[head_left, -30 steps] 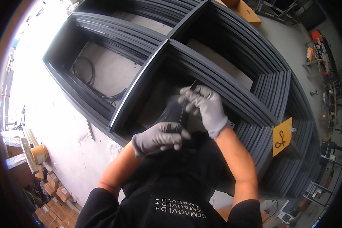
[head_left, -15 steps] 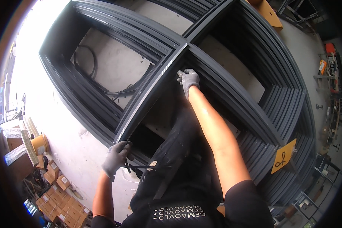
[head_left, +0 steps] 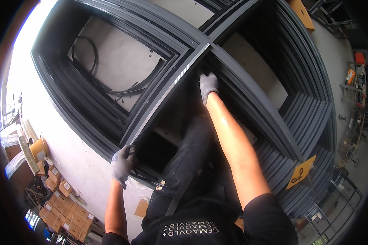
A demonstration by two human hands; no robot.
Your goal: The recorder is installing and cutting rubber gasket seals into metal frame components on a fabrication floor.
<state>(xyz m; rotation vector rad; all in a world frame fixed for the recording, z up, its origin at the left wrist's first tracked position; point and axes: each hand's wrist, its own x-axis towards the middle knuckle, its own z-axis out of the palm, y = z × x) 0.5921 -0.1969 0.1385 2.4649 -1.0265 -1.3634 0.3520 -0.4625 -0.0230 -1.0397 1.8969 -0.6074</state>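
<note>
Yellow diamond-shaped sign (head_left: 300, 172) with a black mark, fixed at lower right on the dark frame stack. Stacked brown cardboard boxes (head_left: 65, 204) with small white labels at lower left on the floor. Flat brown cardboard piece (head_left: 141, 208) just beside the left forearm. Orange-brown panel (head_left: 302, 14) at top right edge. No screens in view.

Hard daylight floods in from the far left, blowing the pale floor (head_left: 75, 163) out to glare. Deep shadow fills the dark frame (head_left: 167, 87). Straight edges bow towards the black fisheye rim; focus stays sharp centrally.
</note>
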